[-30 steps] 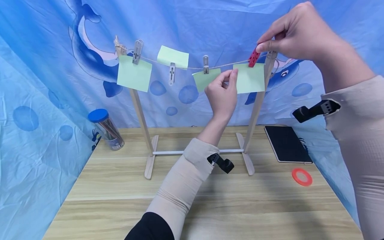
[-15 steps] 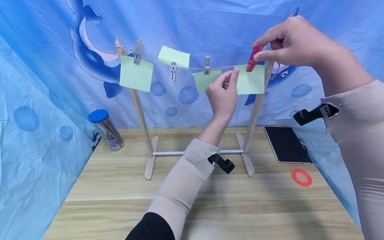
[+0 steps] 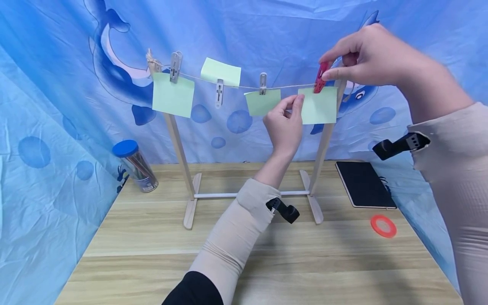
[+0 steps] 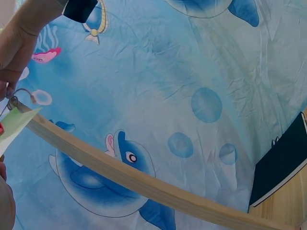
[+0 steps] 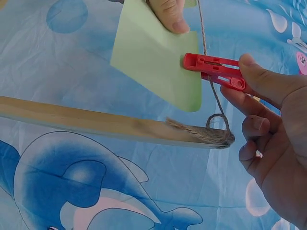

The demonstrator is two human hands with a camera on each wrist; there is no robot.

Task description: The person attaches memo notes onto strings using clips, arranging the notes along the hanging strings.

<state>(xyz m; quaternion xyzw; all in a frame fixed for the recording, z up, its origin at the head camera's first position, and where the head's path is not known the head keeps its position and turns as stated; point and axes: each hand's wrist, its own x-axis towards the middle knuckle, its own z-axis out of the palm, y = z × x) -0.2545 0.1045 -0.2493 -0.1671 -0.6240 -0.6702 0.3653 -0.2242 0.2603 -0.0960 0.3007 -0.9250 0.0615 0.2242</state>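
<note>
A red clothespin (image 3: 320,78) straddles the top edge of a light green paper square (image 3: 319,106) near the right end of the string (image 5: 203,28). Thumb and index finger of my right hand (image 3: 385,57) pinch its upper end. My left hand (image 3: 284,125) pinches the same paper at its upper left corner. In the right wrist view, the clothespin (image 5: 216,69) lies over the paper's edge (image 5: 158,52), with the string passing at it. Grey clothespins hold other green papers along the string: a left one (image 3: 173,95), a raised one (image 3: 221,72) and a middle one (image 3: 263,103).
The wooden frame (image 3: 179,148) stands on the table (image 3: 152,254). A blue-lidded jar of sticks (image 3: 135,165) is at the left. To the right lie a black notebook (image 3: 365,184) and an orange tape ring (image 3: 375,224). A blue curtain (image 3: 248,34) hangs behind.
My right hand has come down and slightly left with the red clothespin. The string's right part and the paper have sunk a little, and my left hand has lowered slightly with the paper.
</note>
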